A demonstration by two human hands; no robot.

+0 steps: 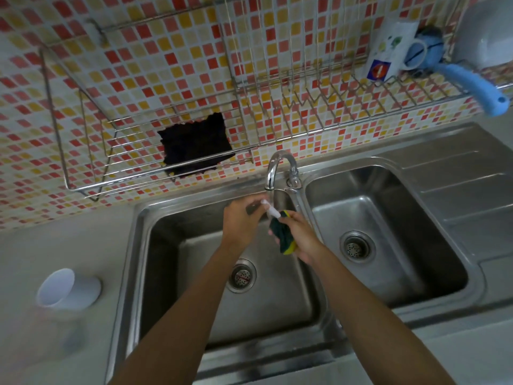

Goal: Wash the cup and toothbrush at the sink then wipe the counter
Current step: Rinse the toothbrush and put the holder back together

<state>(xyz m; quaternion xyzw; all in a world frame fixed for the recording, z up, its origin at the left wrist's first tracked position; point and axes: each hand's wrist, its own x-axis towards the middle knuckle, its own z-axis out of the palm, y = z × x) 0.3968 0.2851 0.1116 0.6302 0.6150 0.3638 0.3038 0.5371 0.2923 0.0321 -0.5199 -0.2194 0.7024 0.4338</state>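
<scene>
Over the left basin of the steel sink point(177, 276), my left hand point(241, 218) grips a white toothbrush point(270, 208) just under the tap point(277, 168). Water runs from the spout onto it. My right hand point(301, 234) is closed on a green and yellow sponge point(283, 236), which is folded around the toothbrush's far end, so that end is hidden. A white cup point(68, 289) lies tilted on the grey counter point(55, 251) to the left of the sink, its mouth facing me.
A dark cloth point(195, 143) lies on the wire rack point(83, 151) on the tiled wall. A second rack at upper right holds a blue brush point(469, 84), a carton point(388, 51) and a white bowl point(488, 31). The right basin point(388, 232) and drainboard point(466, 184) lie beyond.
</scene>
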